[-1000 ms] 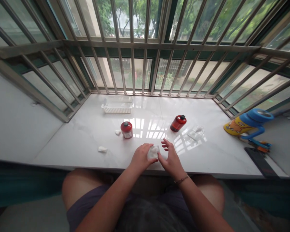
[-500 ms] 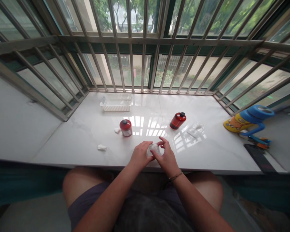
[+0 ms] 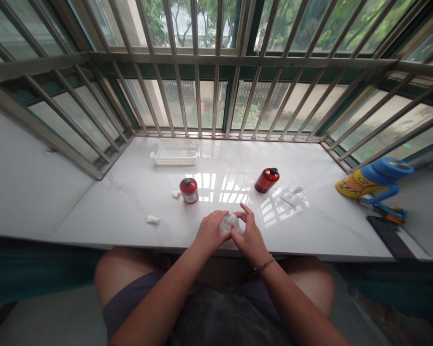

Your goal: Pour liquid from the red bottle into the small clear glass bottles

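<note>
Clear plastic piece (image 3: 229, 223), lower centre of frame, held between my cupped left hand (image 3: 211, 232) and pinching right hand (image 3: 250, 238).

Crinkled clear plastic (image 3: 230, 223), a glossy stone sill (image 3: 104, 211), and a white plastic basket (image 3: 173, 156).

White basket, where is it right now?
In the head view, the white plastic basket sits at the back of the marble sill, left of centre against the window frame, behind the short red bottle.
</note>
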{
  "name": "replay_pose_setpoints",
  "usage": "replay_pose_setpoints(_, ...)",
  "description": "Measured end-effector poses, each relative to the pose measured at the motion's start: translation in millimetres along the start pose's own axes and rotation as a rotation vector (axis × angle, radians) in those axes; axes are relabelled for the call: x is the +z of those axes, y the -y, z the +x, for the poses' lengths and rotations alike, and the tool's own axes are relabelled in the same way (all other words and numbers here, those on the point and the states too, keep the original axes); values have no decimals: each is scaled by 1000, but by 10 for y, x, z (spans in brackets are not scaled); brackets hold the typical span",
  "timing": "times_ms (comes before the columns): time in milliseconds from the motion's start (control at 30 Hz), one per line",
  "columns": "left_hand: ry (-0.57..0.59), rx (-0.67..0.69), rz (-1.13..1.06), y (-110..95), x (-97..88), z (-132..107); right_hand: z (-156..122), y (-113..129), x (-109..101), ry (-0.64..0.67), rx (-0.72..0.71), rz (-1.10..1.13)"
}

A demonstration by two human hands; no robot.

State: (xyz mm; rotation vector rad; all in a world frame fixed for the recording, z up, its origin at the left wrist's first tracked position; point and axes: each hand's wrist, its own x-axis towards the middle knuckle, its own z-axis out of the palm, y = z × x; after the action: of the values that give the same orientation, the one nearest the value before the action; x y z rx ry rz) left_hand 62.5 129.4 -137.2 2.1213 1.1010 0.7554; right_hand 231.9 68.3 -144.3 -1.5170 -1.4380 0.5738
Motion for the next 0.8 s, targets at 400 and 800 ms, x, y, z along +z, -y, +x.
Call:
replay_pose_setpoints(400,2,15,-1,-3,-8,2,-8,35,12,22,-87,-37)
replay_pose_setpoints(800,-7,17,4,13,18,-6,26,50,-8,-36,-87,-85)
